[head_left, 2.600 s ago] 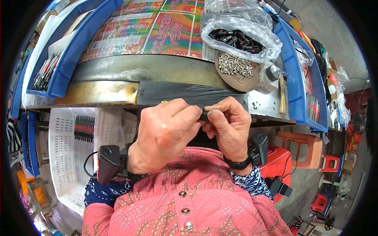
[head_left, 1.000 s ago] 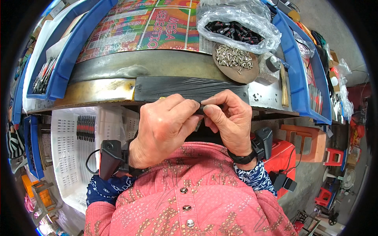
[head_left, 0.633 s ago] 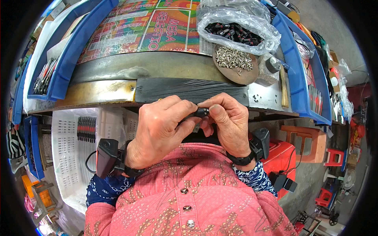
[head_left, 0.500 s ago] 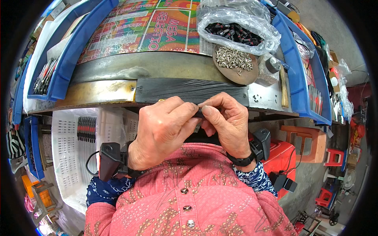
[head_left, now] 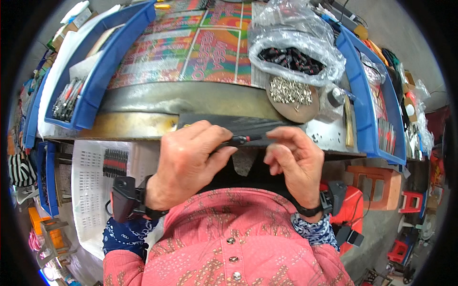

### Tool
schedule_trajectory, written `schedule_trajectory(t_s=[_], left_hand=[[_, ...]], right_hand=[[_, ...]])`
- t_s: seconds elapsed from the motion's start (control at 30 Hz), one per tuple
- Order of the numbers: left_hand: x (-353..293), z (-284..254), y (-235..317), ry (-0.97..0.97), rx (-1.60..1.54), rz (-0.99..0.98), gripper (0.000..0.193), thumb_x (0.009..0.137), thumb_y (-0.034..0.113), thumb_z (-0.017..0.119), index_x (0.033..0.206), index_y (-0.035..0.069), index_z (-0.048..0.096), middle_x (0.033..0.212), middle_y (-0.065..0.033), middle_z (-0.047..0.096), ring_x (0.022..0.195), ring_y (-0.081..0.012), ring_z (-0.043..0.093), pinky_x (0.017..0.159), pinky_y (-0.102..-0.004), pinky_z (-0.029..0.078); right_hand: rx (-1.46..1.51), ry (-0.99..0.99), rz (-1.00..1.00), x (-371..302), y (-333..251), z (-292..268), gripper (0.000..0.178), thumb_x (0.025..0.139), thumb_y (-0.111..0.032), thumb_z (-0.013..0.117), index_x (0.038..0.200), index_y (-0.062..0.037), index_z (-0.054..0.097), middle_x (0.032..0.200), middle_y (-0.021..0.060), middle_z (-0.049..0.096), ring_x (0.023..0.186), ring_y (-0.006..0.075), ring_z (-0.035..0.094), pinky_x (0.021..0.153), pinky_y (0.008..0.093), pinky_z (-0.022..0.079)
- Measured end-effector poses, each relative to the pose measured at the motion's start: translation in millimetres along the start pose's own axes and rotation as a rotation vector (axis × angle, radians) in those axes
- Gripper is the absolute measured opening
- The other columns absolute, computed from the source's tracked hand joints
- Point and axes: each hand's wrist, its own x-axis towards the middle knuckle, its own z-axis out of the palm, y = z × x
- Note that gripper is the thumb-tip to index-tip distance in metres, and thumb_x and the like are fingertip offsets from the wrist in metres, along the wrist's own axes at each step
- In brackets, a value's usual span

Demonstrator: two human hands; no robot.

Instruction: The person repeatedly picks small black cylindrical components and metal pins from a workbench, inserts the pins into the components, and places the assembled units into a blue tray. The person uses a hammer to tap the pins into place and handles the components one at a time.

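Note:
My left hand (head_left: 193, 162) is closed, with a slim black pen-like piece (head_left: 238, 140) pinched between thumb and fingers. A red band shows on the piece near its right end; the rest of it is hidden in the hand. To the right, my right hand (head_left: 298, 164) is apart from the piece, its thumb and forefinger separated and the other fingers curled. I see nothing in it. Both hands are at the bench's front edge, before a black padded strip (head_left: 229, 121).
A round dish (head_left: 296, 113) of small metal pieces stands behind my right hand, beside a plastic bag (head_left: 329, 78) of black parts. Blue bins (head_left: 102, 71) hold slim black-and-red pieces at both sides. A white crate (head_left: 88, 190) sits low left. A wooden-handled tool (head_left: 349, 126) lies right.
My right hand has come off the pen-like piece and moved right, its fingers parting. The left hand keeps the piece, which now shows its red band. The whole view has shifted slightly.

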Motion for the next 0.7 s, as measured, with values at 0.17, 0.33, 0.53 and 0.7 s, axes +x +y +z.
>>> schedule_trajectory(t_s=[0.17,0.33,0.53,0.7], left_hand=[[17,-58,-10,0.017,0.153,-0.115,0.018,0.075,0.003,0.077,0.088,-0.001,0.066,0.075,-0.0105,0.063,0.061,-0.0191,0.061,0.055,-0.0301,0.048],[41,-104,-19,0.010,0.351,-0.106,0.018,0.073,-0.002,0.075,0.088,-0.003,0.065,0.075,-0.0099,0.063,0.064,-0.0145,0.062,0.059,-0.0250,0.048],[78,-159,-52,0.011,0.413,-0.145,0.012,0.082,0.000,0.070,0.091,-0.004,0.063,0.072,-0.0015,0.061,0.066,-0.0050,0.054,0.061,-0.0212,0.045],[96,-198,-75,-0.029,0.492,-0.243,0.008,0.085,0.000,0.068,0.091,-0.003,0.064,0.074,0.0018,0.060,0.066,-0.0024,0.050,0.058,-0.0198,0.040]], right_hand=[[-0.137,0.057,-0.074,1,-9,-23,0.014,0.091,0.000,0.064,0.104,0.0037,0.063,0.077,0.0019,0.065,0.066,0.0038,0.059,0.054,0.0184,0.045],[-0.213,0.084,-0.130,3,-11,-42,0.008,0.089,0.000,0.066,0.097,0.0033,0.066,0.076,0.0034,0.065,0.062,0.0065,0.061,0.052,0.0197,0.047],[-0.379,0.112,-0.193,3,-16,-63,0.008,0.085,0.003,0.068,0.092,0.0035,0.067,0.078,0.0069,0.067,0.061,0.0099,0.063,0.055,0.0224,0.048],[-0.389,0.149,-0.180,1,-15,-84,0.008,0.082,0.003,0.069,0.090,0.0033,0.067,0.077,0.0087,0.067,0.061,0.0123,0.064,0.056,0.0236,0.049]])
